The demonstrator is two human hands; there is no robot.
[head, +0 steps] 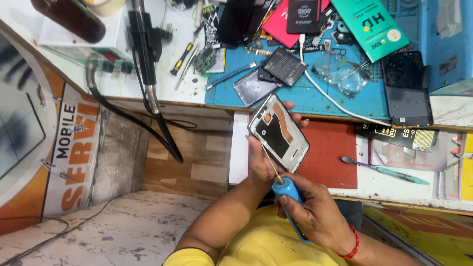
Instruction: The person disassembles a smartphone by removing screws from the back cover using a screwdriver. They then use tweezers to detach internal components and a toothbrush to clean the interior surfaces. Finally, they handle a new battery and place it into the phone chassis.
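Nothing here sits in a proper container; the nearest to one is the blue work mat [315, 101] on the bench, strewn with phone parts: a dark battery [285, 66], a grey back plate [253, 87], a clear plastic bag [342, 74] and a white cable [325, 93] snaking across it. Left of the mat lie a yellow-and-black screwdriver [181, 58] and a small green circuit board [204, 60] on the white bench top. Just below the mat is a red pad [327, 152], and right of that a teal-handled brush [387, 170]. The floor beneath is worn, mottled stone.

Over the near edge of the mat, the left hand [261, 160] is curled around a phone frame [278, 132], fingertips showing past its far edge, its open back tilted up. The right hand [315, 212], with a red thread at the wrist, is closed tight round a blue-handled screwdriver [290, 197], whose thin shaft reaches up to the lower part of the frame.
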